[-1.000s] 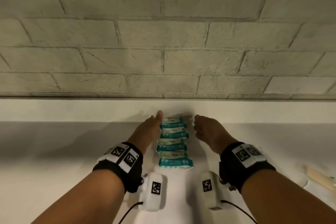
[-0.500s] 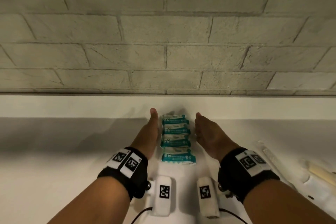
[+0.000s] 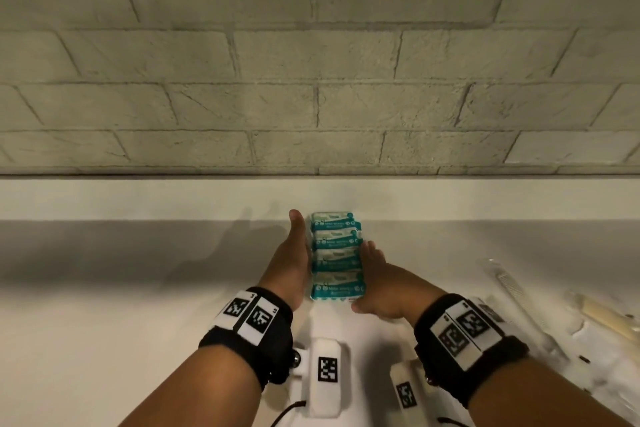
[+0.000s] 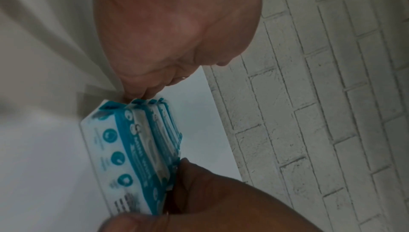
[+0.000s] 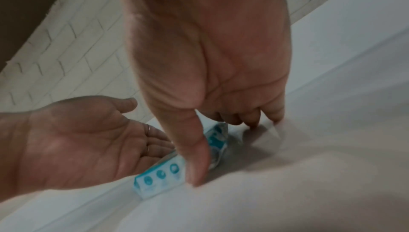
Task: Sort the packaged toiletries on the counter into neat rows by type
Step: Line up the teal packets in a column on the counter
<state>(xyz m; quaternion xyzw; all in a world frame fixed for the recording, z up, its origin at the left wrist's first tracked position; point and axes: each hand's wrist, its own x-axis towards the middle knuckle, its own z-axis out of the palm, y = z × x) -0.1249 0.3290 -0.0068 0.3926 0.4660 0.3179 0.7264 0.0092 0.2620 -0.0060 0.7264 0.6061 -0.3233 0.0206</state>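
Observation:
Several teal-and-white wipe packs (image 3: 336, 255) lie in one straight row running away from me on the white counter (image 3: 138, 305). My left hand (image 3: 294, 253) lies flat along the row's left side, fingers straight and touching the packs (image 4: 137, 148). My right hand (image 3: 375, 282) presses against the row's right side by the nearer packs. In the right wrist view its thumb (image 5: 194, 157) points down beside the packs (image 5: 161, 174). The left hand's palm (image 5: 77, 139) faces it from the other side. Neither hand grips a pack.
A clear-wrapped comb (image 3: 519, 298) and a wrapped pale stick-shaped item (image 3: 602, 315) lie at the right of the counter. A raised white ledge (image 3: 311, 198) and a brick wall (image 3: 311, 80) stand just behind the row.
Both hands have closed in from a small gap to touch the row's sides. The right hand has slid back toward the nearer packs, and the row looks straighter.

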